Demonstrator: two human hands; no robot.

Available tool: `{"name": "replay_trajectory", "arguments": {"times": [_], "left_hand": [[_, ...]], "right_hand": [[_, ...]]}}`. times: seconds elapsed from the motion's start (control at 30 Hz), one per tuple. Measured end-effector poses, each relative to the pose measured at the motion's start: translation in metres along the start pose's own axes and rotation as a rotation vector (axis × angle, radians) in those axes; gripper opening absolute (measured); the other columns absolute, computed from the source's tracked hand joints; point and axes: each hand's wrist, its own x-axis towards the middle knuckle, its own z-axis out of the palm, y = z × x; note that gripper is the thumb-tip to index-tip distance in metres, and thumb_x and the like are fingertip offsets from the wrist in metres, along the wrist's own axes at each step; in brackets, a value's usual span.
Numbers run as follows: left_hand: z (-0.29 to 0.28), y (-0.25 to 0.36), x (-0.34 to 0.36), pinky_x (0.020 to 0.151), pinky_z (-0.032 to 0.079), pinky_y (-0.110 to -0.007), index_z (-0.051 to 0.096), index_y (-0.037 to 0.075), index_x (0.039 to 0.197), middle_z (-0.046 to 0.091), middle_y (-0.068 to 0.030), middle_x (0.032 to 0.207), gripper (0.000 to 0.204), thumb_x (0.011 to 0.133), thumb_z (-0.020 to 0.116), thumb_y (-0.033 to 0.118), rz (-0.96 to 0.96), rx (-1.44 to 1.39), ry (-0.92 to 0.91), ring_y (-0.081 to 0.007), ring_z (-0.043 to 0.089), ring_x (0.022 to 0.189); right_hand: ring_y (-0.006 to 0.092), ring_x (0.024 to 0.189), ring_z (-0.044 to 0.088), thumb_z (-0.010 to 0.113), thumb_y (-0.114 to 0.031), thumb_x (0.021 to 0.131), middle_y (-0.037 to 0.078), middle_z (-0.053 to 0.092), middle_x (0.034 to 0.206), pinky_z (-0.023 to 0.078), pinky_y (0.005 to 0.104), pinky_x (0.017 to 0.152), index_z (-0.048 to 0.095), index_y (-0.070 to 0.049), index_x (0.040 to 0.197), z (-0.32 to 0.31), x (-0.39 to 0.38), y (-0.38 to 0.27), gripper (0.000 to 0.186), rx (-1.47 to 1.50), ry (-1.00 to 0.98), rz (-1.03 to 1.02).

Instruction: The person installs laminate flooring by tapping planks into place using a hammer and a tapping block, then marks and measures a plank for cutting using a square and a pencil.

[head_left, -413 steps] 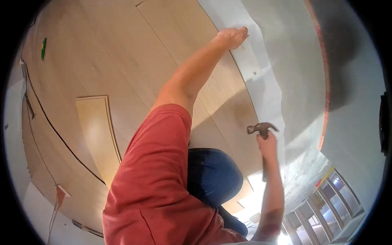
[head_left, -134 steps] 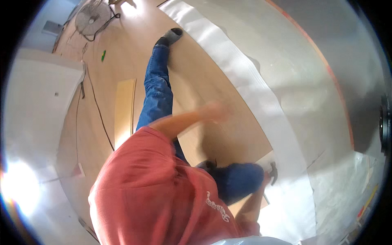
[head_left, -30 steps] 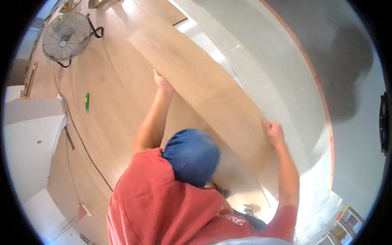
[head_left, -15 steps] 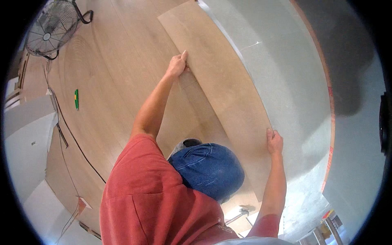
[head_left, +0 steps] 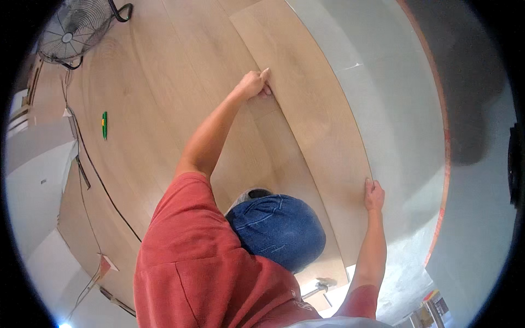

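Note:
A long wood-look floor plank [head_left: 322, 117] runs from the far middle toward the near right, along the edge of the laid floor. My left hand [head_left: 254, 85] is closed at its left edge, thumb extended and fingers curled beneath the hand. Farther down, my right hand [head_left: 374, 195] grips the right edge, fingertips on the top face. A narrow dark line shows between the plank and the laid boards [head_left: 180, 82] beside it. Whether the left edge sits fully down cannot be told. My knee in blue jeans [head_left: 279, 229] is next to the plank.
Pale grey underlay [head_left: 396, 126] spreads right of the plank, up to an orange-red strip [head_left: 445, 142] by the wall. A floor fan [head_left: 71, 33] stands at far left. Left of me lie a green pen [head_left: 104, 126] and a black cable [head_left: 104, 186]. A hammer [head_left: 322, 284] lies behind my knee.
The plank and both hands have shifted right in view. The plank looks lower and flatter, and the bright strip along its right edge no longer shows. Both hands keep their hold.

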Motion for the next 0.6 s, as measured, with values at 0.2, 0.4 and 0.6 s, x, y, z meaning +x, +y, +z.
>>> {"name": "replay_trajectory", "arguments": {"times": [0.2,0.4,0.6], "left_hand": [[-0.009,0.007,-0.001,0.079,0.057,-0.039,0.074,-0.003,0.104,0.076,-0.0118,0.081,0.066,0.108,0.039,0.052,-0.064,0.166,0.013,-0.0228,0.073,0.072],[0.066,0.075,-0.039,0.093,0.053,-0.045,0.073,0.009,0.111,0.073,-0.0126,0.104,0.036,0.102,0.058,0.041,0.570,0.961,0.294,-0.0326,0.068,0.105],[0.172,0.145,-0.035,0.091,0.049,-0.044,0.071,0.008,0.097,0.072,-0.0090,0.095,0.025,0.100,0.063,0.031,1.414,0.893,0.063,-0.0289,0.067,0.097]], "right_hand": [[0.0368,0.059,0.054,0.058,-0.057,0.098,0.021,0.057,0.063,0.044,0.0471,0.060,0.058,0.001,0.081,0.012,0.002,0.000,0.061,0.029,0.029,-0.056],[0.0414,0.082,0.068,0.061,-0.059,0.094,0.016,0.072,0.083,0.053,0.0512,0.075,0.067,-0.008,0.106,0.020,-0.035,0.029,0.053,-0.135,-0.045,0.140],[0.0389,0.073,0.063,0.060,-0.056,0.098,0.017,0.067,0.075,0.050,0.0474,0.068,0.062,-0.006,0.092,-0.005,-0.007,-0.017,0.050,-0.042,0.060,-0.080]]}}
